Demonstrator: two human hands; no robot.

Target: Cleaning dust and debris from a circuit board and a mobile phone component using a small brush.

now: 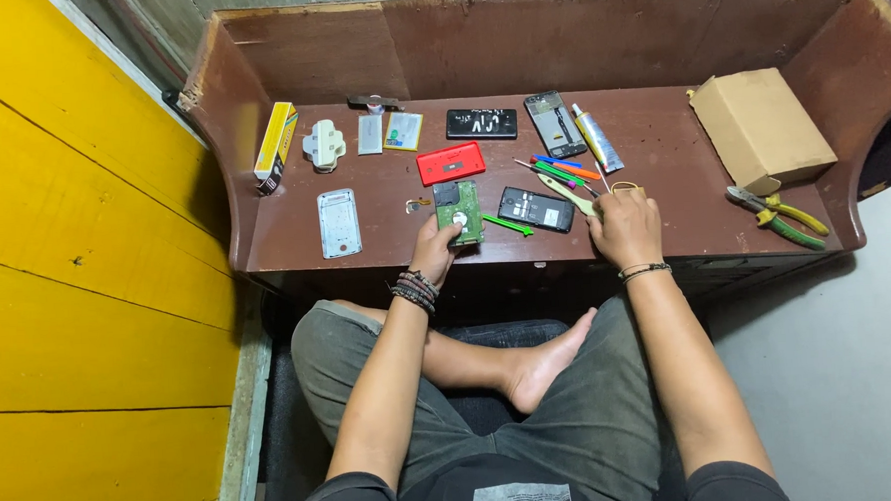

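Observation:
My left hand (432, 249) grips the near edge of a green circuit board (460, 209) lying on the brown wooden bench (662, 161). My right hand (626, 228) is closed over a light green tool (566, 192) whose tip points up and left; a tan loop (623, 187) shows just past the knuckles. Between the hands sits a black phone part (535, 209) and a small green pry tool (507, 224). A red phone cover (451, 163) lies just beyond the circuit board.
Farther back lie a black phone (481, 124), a phone frame (554, 122), a glue tube (597, 138), coloured screwdrivers (562, 168), a white cover (339, 223) and a yellow box (275, 140). A cardboard box (760, 128) and green pliers (780, 216) sit right. A yellow wall (66, 277) stands left.

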